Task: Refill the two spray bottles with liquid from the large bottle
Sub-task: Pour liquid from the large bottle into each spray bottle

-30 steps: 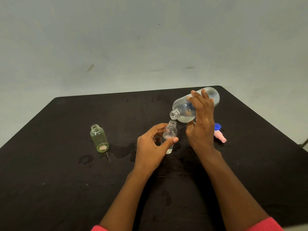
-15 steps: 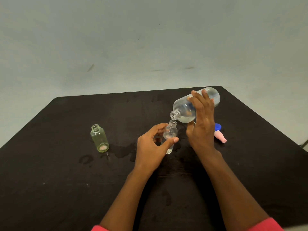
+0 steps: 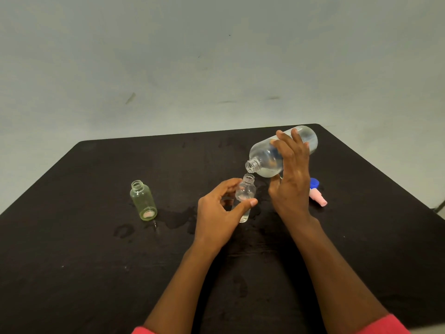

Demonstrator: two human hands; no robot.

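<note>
While the right hand (image 3: 291, 179) grips the large bottle (image 3: 262, 155) round its body, tipped nearly flat with its open mouth just above the neck of the small clear spray bottle (image 3: 245, 191), the left hand (image 3: 221, 213) pinches that small bottle between thumb and curled fingers and holds it upright on the counter (image 3: 96, 261). Whether a stream is running is too fine to tell. The likely trouble is a miss: the receiving neck is narrow, and a slight extra tilt could send a gulp over its rim onto the fingers. Wet patches (image 3: 178, 218) on the counter suggest slippery footing, so a loosened left hand could let the light bottle skid or topple. A green spray bottle (image 3: 143, 201) stands open, well apart to the left; pink and blue caps (image 3: 317, 197) lie beyond the right hand.
</note>
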